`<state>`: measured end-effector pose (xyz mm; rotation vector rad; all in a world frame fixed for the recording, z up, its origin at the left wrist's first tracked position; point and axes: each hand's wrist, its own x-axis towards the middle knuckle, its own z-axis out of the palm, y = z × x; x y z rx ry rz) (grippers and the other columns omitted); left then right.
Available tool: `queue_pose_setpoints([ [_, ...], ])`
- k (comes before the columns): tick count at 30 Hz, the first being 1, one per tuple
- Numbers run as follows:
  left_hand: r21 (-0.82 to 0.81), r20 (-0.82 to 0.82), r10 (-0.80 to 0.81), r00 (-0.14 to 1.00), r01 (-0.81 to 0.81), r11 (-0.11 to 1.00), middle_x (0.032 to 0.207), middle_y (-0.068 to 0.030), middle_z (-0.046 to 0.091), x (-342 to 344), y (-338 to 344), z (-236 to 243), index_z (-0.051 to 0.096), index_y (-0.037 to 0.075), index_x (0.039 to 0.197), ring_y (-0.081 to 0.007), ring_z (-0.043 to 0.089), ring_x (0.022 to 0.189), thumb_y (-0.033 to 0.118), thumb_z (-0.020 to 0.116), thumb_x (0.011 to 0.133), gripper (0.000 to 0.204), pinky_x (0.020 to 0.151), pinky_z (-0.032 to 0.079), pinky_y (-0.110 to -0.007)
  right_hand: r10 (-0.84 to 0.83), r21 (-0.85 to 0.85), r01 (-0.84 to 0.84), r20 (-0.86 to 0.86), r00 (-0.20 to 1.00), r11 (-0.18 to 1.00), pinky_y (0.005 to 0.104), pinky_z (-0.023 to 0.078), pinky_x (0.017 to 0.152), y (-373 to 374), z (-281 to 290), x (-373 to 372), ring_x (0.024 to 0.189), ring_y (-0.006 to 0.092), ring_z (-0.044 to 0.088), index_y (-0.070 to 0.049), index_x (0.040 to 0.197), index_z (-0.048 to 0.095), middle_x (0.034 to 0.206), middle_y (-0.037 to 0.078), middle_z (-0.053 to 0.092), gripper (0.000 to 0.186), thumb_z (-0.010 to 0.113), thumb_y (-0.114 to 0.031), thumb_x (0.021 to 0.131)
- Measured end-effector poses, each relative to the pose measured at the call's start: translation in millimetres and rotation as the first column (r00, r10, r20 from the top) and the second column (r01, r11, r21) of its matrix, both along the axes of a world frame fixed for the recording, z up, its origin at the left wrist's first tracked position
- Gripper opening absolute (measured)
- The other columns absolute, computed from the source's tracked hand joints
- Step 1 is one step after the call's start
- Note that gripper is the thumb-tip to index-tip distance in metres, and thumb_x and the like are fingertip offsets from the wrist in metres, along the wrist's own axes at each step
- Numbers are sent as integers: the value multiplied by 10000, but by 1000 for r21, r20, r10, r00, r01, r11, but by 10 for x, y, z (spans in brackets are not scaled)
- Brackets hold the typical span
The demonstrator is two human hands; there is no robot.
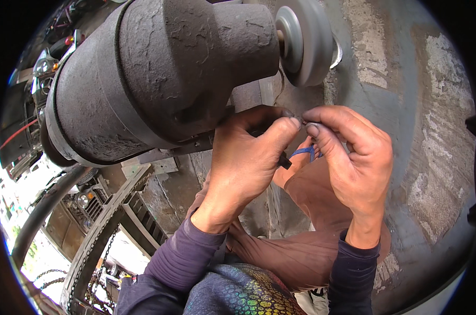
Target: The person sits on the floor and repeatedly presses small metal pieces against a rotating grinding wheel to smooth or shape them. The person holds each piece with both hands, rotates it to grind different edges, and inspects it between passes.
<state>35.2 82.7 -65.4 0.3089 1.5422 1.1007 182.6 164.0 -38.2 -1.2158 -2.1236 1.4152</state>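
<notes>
Small part (301,118), too small to identify, pinched between fingertips of left hand (248,157) and right hand (348,152), below grey grinder wheel (301,42). 2 hands closed.

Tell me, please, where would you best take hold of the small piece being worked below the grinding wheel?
Probably where both hands already pinch it: left hand and right hand meet fingertip to fingertip on the small piece, coming from either side. It is nearly hidden between the fingertips, just below the grinding wheel, so only a fingertip pinch suits it.

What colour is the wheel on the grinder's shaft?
Pale grey, the grinding wheel; the head view shows it, above both hands.
</notes>
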Motion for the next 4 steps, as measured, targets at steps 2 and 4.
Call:
queue_pose_setpoints([
  [2,-20,42,-30,999,31,999,771,-36,695,-14,-26,38,743,-33,940,-82,623,694,213,679,905,256,632,517,-257,-143,-118,145,23,989,982,283,543,672,-47,-27,-14,734,183,689,2,1004,716,819,84,707,124,704,-13,882],
  [4,-15,35,-83,996,83,996,765,-36,694,-44,-24,48,758,-6,943,-88,621,686,232,680,908,253,645,537,-273,-226,-346,219,20,974,912,297,548,688,-42,-42,-9,732,229,687,-15,1047,715,890,62,736,121,643,-75,971],
])
